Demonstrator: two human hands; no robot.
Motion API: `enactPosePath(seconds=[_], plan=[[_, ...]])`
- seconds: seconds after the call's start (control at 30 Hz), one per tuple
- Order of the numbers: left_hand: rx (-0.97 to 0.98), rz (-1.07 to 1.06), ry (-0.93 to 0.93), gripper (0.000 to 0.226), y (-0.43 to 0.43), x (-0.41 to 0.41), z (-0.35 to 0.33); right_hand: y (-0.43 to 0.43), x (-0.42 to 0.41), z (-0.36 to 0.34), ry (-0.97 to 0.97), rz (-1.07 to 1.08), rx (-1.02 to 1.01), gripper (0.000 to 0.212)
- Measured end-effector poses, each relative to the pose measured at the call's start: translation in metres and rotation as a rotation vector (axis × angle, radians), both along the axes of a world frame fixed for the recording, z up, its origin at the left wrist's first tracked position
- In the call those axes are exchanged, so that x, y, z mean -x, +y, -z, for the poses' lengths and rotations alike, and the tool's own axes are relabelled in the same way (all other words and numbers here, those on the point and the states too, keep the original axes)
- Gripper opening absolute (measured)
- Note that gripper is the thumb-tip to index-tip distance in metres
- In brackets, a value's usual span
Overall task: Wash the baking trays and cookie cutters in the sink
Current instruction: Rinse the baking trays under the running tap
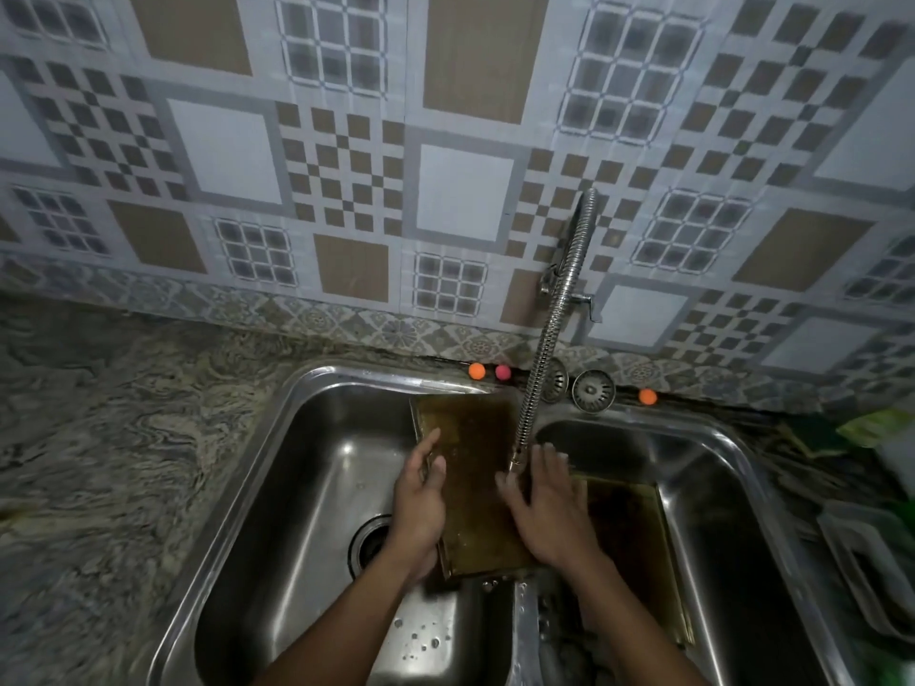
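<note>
Currently left hand (418, 497) grips the left rim of the brown baking tray (470, 477), thumb over the edge, with the tray tilted over the divider of the sink (277, 438). Flexible tap hose (549, 329) ends just above the tray, right of that grip. Right hand (549, 507) lies flat, fingers spread, pressing the tray's right side. Second tray (634, 537) sits in the basin right of that hand.

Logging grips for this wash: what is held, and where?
The left hand holds the baking tray by its left edge; the right hand lies flat on it.
</note>
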State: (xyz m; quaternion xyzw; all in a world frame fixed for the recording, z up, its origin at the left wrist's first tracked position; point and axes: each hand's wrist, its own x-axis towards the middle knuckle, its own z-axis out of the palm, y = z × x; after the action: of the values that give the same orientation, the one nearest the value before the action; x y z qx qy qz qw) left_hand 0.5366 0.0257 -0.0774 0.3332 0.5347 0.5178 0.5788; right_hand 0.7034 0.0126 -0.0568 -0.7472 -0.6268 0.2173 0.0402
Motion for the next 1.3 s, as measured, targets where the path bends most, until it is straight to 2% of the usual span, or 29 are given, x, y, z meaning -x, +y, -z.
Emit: enactPosePath(seconds=[0.07, 0.2, 0.27, 0.33, 0.47, 0.6, 0.77, 0.9, 0.97, 1.07, 1.13, 1.2, 1.27, 1.3], plan=[[0.040, -0.039, -0.069, 0.035, 0.002, -0.012, -0.005, 0.013, 0.016, -0.007, -0.025, -0.028, -0.018, 0.071], [0.118, -0.143, -0.182, 0.035, 0.013, -0.023, -0.013, -0.011, 0.058, -0.027, 0.085, -0.363, -0.120, 0.054], [0.166, -0.224, -0.176, 0.037, 0.019, -0.014, -0.012, -0.027, 0.046, -0.019, 0.011, -0.477, -0.224, 0.054], [0.228, -0.250, -0.163, 0.038, 0.021, -0.004, -0.008, -0.036, 0.019, -0.009, -0.043, -0.583, -0.229, 0.057], [0.294, -0.224, -0.161, 0.039, 0.022, -0.005, -0.008, -0.034, -0.014, -0.005, -0.044, -0.518, -0.277, 0.056], [0.213, -0.197, -0.094, 0.039, 0.028, -0.013, -0.011, -0.029, 0.007, -0.008, -0.102, -0.563, -0.227, 0.071], [0.224, -0.175, -0.170, 0.039, 0.028, -0.005, -0.014, -0.021, -0.007, -0.019, -0.068, -0.655, -0.201, 0.061], [0.201, -0.084, -0.140, 0.043, 0.022, 0.000, -0.009, -0.002, -0.028, -0.020, 0.085, -0.378, -0.079, 0.058], [0.169, -0.019, -0.132, 0.043, 0.015, -0.006, -0.008, 0.015, -0.022, -0.016, 0.006, -0.284, -0.010, 0.061], [0.081, 0.107, -0.096, 0.039, 0.005, -0.017, -0.011, 0.030, 0.011, -0.012, -0.014, -0.400, -0.008, 0.059], [0.036, 0.157, -0.106, 0.046, 0.003, -0.015, -0.015, 0.037, 0.029, -0.013, 0.090, -0.480, -0.025, 0.055], [0.048, 0.195, -0.158, 0.061, 0.002, -0.006, -0.021, 0.051, 0.028, -0.016, 0.135, -0.432, -0.039, 0.054], [0.068, 0.246, -0.165, 0.071, 0.000, 0.004, -0.024, 0.065, 0.019, -0.024, 0.028, -0.317, -0.036, 0.057], [0.058, 0.290, -0.141, 0.068, -0.002, 0.007, -0.025, 0.070, 0.016, -0.025, -0.026, -0.285, -0.056, 0.058]])
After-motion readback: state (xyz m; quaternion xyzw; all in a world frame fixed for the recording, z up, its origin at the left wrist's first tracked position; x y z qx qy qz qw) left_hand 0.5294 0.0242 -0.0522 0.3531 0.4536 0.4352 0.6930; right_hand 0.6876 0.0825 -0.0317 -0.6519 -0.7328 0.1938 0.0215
